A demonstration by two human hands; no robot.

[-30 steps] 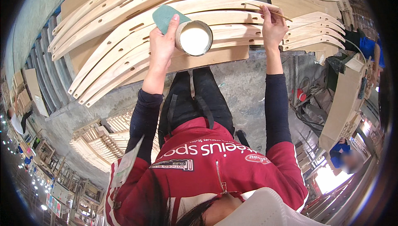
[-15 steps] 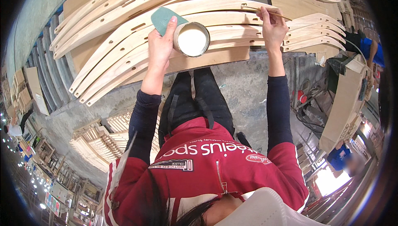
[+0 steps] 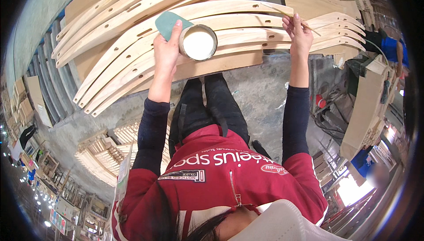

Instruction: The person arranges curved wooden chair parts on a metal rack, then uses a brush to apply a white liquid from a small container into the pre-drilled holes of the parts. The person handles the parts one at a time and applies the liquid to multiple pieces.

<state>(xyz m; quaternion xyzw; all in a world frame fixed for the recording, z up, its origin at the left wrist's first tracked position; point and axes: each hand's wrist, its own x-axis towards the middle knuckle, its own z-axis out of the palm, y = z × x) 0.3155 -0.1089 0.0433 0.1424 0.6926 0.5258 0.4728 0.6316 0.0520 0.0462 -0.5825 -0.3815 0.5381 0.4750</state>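
My left hand [image 3: 166,52] is closed around a round cup [image 3: 213,44] of white liquid, its thumb over a flat green piece [image 3: 170,23] beside the cup's rim. I cannot tell if the green piece is fixed to the cup. In my right hand [image 3: 300,37], a thin wooden stick [image 3: 310,27] is pinched between thumb and fingers, slanting with its far end near the slotted end of a curved wooden slat [image 3: 212,7]. Several similar slats [image 3: 238,33] with oval slots lie side by side under both hands.
More curved slats [image 3: 145,3] lie farther back, and another group [image 3: 335,33] is at the right. Cardboard [image 3: 234,59] and dark rollers [image 3: 48,79] lie beneath them. Stacked wooden parts [image 3: 104,155] stand on the floor at left. Cables and a red object [image 3: 320,101] are at right.
My right hand has moved right, and the stick now slants more steeply, its far end shifted off the slat's end slot. My left hand with the cup has drifted slightly left.
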